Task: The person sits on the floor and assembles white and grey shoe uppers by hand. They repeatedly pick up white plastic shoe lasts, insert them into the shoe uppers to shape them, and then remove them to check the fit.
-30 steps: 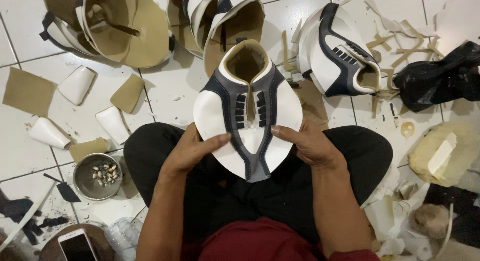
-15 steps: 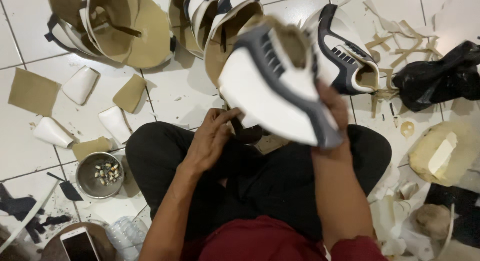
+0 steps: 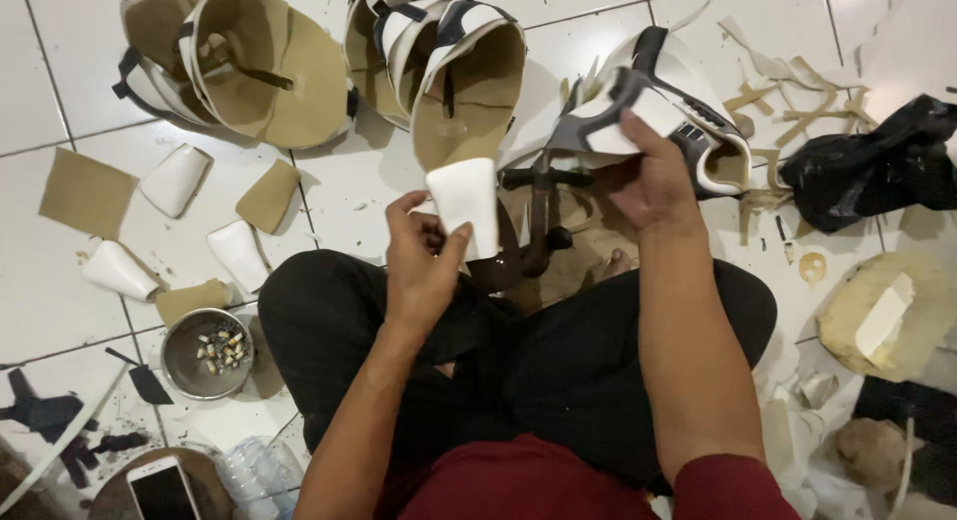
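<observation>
floor tiles (image 3: 329, 196): glossy ceramic | bowl (image 3: 204, 352): dull metal | bag (image 3: 877, 166): shiny black plastic

the right hand (image 3: 653, 176) covers part of the white and grey shoe upper (image 3: 638, 106). the phone (image 3: 159, 492) and clear bottle (image 3: 249, 475) are cut off at the floor's bottom edge. bits in the metal bowl (image 3: 204, 352) are too small to tell.

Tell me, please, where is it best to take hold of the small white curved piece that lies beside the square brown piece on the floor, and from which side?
Probably across its narrow width, from above. The white curved piece lies flat on the tiled floor, apart from the square brown piece, so both long edges are free. The left hand already holds a similar white piece.
</observation>
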